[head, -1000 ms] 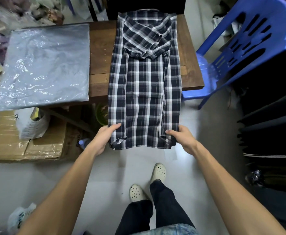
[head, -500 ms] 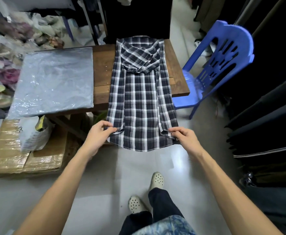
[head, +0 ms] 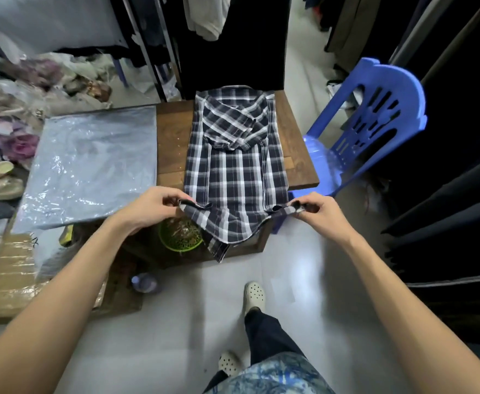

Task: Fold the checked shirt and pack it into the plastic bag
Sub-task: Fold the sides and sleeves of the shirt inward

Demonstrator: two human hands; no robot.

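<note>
The black-and-white checked shirt lies lengthwise on the wooden table, sleeves folded in, collar at the far end. Its lower part is lifted off the table's near edge and its hem droops below. My left hand pinches the shirt's left edge near the hem. My right hand pinches the right edge at the same height. The clear plastic bag lies flat on the left half of the table, apart from the shirt.
A blue plastic chair stands right of the table. A green basket and a bottle sit under the table. A cardboard box lies at the left. Piled clothes fill the far left; dark garments hang at the right.
Both hands have raised the shirt's lower edge from hanging below the table up to its near edge. The view has tilted up and drawn back.
</note>
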